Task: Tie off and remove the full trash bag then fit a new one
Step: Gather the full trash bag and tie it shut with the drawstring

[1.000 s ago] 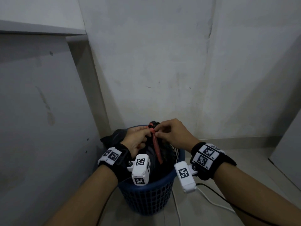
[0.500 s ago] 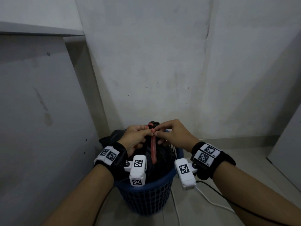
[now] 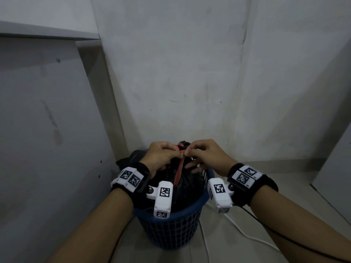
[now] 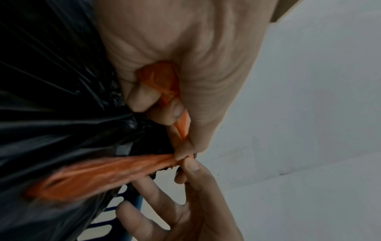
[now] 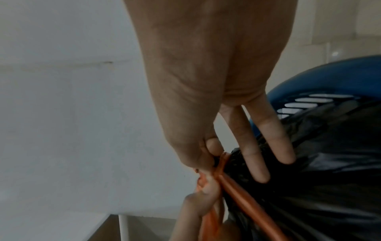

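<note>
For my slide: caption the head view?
Both hands pinch the orange drawstring atop the black bag.

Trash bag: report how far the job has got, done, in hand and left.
Done: the black trash bag is gathered shut at its neck. In hand: the left hand and right hand both pinch the orange tie at the neck, knotting it. Left: the bag sits in the blue basket, not lifted out; no new bag is visible.

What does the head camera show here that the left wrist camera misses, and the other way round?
Only the head view shows the whole round blue plastic basket, the white cable on the floor and both wristbands. Only the left wrist view shows the orange plastic drawstring bunched inside the left hand. Both show the black plastic trash bag, and the right hand pinching the drawstring.
</note>
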